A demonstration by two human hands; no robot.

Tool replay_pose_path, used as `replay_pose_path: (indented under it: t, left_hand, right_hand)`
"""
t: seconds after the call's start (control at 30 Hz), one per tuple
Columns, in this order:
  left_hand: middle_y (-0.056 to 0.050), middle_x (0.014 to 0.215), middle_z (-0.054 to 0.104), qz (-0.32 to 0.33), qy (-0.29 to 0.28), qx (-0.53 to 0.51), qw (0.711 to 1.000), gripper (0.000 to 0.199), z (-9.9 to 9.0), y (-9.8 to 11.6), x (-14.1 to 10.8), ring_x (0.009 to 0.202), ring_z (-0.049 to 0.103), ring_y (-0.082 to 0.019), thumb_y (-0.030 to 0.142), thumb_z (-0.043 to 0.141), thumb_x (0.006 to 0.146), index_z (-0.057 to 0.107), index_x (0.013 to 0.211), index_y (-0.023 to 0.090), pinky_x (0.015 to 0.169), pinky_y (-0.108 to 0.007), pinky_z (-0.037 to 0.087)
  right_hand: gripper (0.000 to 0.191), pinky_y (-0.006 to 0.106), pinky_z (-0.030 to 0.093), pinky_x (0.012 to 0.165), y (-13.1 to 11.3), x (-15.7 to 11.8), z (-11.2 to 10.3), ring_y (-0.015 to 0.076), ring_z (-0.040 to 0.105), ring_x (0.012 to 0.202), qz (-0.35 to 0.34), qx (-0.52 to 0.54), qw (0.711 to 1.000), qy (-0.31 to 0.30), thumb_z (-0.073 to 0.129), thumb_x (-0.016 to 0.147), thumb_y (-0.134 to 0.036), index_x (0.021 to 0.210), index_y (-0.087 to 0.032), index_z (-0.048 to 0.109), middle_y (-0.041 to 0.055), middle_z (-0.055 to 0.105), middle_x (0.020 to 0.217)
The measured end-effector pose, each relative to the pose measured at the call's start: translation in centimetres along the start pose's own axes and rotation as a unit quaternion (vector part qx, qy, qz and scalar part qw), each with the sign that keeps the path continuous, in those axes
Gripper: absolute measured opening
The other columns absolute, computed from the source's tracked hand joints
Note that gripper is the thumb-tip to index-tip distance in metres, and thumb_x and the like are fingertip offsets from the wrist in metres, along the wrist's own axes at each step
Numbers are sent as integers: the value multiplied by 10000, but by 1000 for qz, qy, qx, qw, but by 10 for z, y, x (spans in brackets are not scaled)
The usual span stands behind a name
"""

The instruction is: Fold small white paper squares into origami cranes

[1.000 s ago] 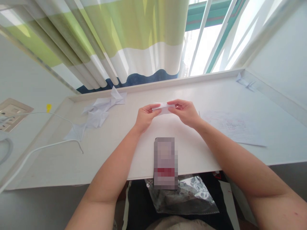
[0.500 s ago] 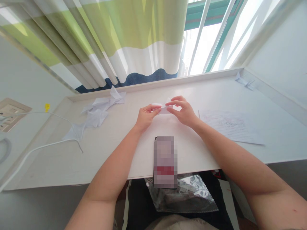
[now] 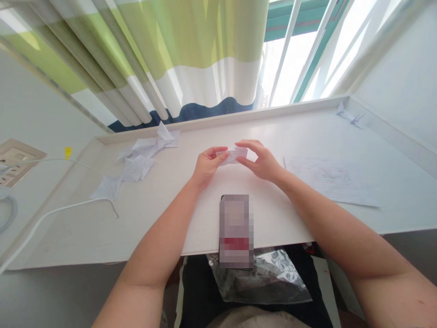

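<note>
A small folded white paper [image 3: 235,155] is held up over the middle of the desk, lying roughly level between my two hands. My left hand [image 3: 207,167] pinches its left end, thumb in front and fingers behind. At the right end, the fingertips of my right hand [image 3: 262,160] curve around the piece, index at the upper edge and thumb at the lower edge. Some of the paper is hidden behind the thumbs. Below my hands a phone [image 3: 235,230] with a blurred-out screen lies at the desk's front edge, partly overhanging it.
Several folded white paper shapes [image 3: 138,166] lie on the left of the white desk [image 3: 164,228], near a white cable [image 3: 68,207]. To the right rests a lined paper sheet [image 3: 327,182]. Small folded papers [image 3: 351,117] occupy the far right corner. A clear plastic bag [image 3: 269,278] covers my lap.
The paper has turned, now showing a flatter, longer face. My right hand's thumb and index finger have spread wider around its right end. My left hand keeps its hold.
</note>
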State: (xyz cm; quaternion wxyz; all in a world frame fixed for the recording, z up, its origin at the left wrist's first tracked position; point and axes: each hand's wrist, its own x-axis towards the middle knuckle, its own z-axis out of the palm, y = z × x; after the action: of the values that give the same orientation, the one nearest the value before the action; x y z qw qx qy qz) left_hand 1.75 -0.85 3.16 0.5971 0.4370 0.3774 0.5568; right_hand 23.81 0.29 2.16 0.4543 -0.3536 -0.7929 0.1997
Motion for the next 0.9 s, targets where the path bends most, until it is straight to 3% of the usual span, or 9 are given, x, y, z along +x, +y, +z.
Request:
replay_pose_path:
  t: [0.1,0.23,0.43,0.63,0.73,0.9]
  left_hand:
    - [-17,848,821,-9,2,-2,1000,514,1,2,-1,769,730,-132,440,1099,537,861,923,197,779,-275,554]
    - [-14,852,822,-20,-15,-4,1000,492,1,4,-3,783,737,-136,426,1091,563,852,924,194,804,-286,555]
    - [-24,804,813,-55,-41,-11,998,504,4,5,-5,756,731,-143,438,1087,569,830,915,177,781,-291,551]
    - [2,810,781,-45,-21,10,999,508,4,-2,-3,750,698,-130,450,1068,599,779,927,190,766,-277,529]
    - [-14,827,763,-13,-5,76,997,417,2,-7,-2,800,689,-152,453,1006,705,787,946,193,767,-282,516]
    - [-78,1110,788,101,37,242,964,202,3,-12,-3,1075,701,-223,360,889,845,821,972,219,853,-308,535]
  right_hand:
    - [213,616,500,1173,-2,1,-1,339,643,1353,-1,-20,1000,10,744,987,-314,1198,-322,770,48,810,1268]
    - [81,553,547,1061,-8,2,-2,309,693,1146,-1,-20,1000,9,708,1022,-319,1061,-304,778,48,830,1092]
    - [88,494,560,973,-11,3,1,281,702,1049,-2,22,1000,15,713,1023,-339,973,-293,770,43,824,1037]
    - [128,463,575,911,-12,4,2,259,716,966,9,42,999,28,718,1015,-365,931,-284,772,43,802,982]
    - [145,440,582,851,-13,3,3,244,717,906,45,50,997,44,723,1004,-386,923,-277,777,41,791,953]
    - [185,432,579,831,-15,3,7,233,715,867,89,71,991,71,752,967,-432,894,-264,780,33,791,903]
